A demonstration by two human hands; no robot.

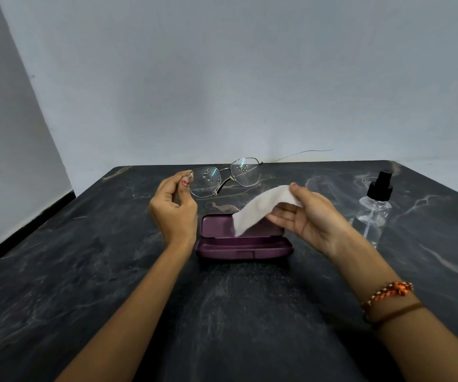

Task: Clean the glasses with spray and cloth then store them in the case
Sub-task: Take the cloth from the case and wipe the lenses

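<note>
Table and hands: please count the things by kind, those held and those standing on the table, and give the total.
Glasses: 1, in the left hand
Cloth: 1, in the right hand
Case: 1, open
Spray bottle: 1
Total: 4

Dim, cool and even light, with only soft shadows on the dark bench (57, 271). Small bright glints show on the wet lenses of the glasses (223, 176). The wide lens bends wall and bench edges outward, and the nearest forearms look slightly soft.
</note>
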